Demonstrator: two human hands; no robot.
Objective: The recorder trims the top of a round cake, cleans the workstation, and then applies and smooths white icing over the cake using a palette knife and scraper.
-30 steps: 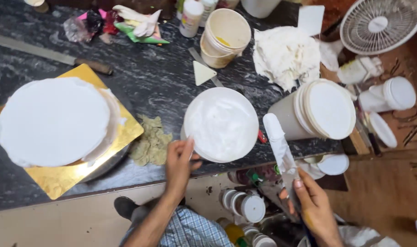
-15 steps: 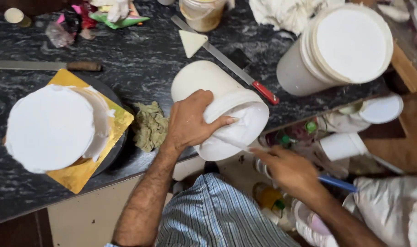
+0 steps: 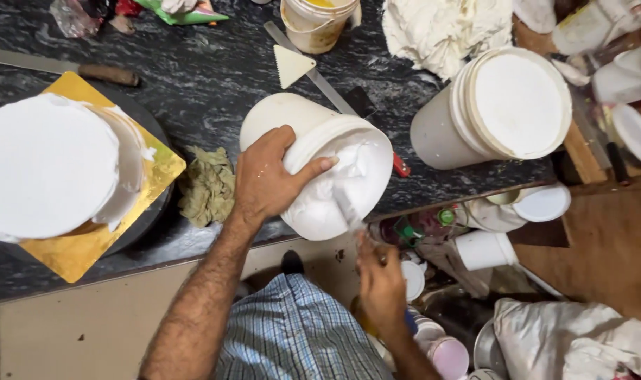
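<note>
My left hand [image 3: 268, 179] grips the tilted white tub [image 3: 313, 162], full of thick cream; right-hand [image 3: 380, 281] fingers clench a spatula [image 3: 346, 207].

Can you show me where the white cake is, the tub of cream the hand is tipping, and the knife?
white cake [image 3: 46, 165], head view, on its flat top.
tub of cream [image 3: 292, 123], head view, on its outer wall.
knife [image 3: 32, 62], head view, on the blade.

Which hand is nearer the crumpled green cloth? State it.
Left. The left hand grips the tilted white bucket right beside the green cloth; the right hand is past the counter edge, farther away, holding a tool.
</note>
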